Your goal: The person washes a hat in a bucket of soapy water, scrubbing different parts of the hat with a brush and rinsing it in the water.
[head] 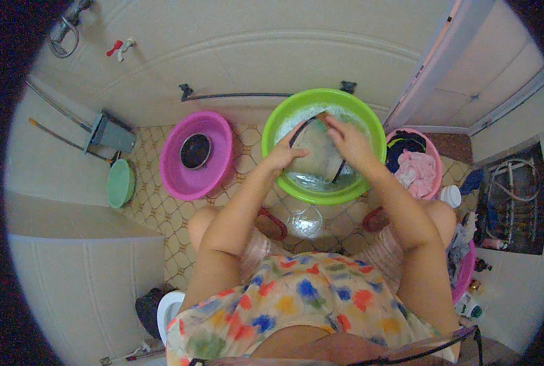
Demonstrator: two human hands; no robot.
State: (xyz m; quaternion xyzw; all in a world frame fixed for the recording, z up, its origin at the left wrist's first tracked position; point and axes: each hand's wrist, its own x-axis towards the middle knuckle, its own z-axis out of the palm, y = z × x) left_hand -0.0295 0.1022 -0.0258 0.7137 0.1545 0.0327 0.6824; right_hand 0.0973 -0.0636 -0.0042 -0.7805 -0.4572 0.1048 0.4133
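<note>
In front of me stands a round lime-green plastic basin [270,167] with soapy, foamy water [310,180] in it. Over the water I hold a pale beige piece that looks like cloth with black edging [315,146]; its exact kind is not clear. My left hand [286,153] grips its left edge, thumb lying across the near face. At the upper corner, the fingers of my right hand [347,139] pinch the dark edge near a brownish spot. The right hand is slightly blurred. A lower dark edge slants down toward the foam.
Left of the basin is a magenta basin [169,178] holding a dark round bowl [195,151]. A pink basin [434,158] with clothes [416,171] stands at right, beside a white-lidded container [450,196]. Farther left are a green basin [121,183] and a grey dustpan [111,132].
</note>
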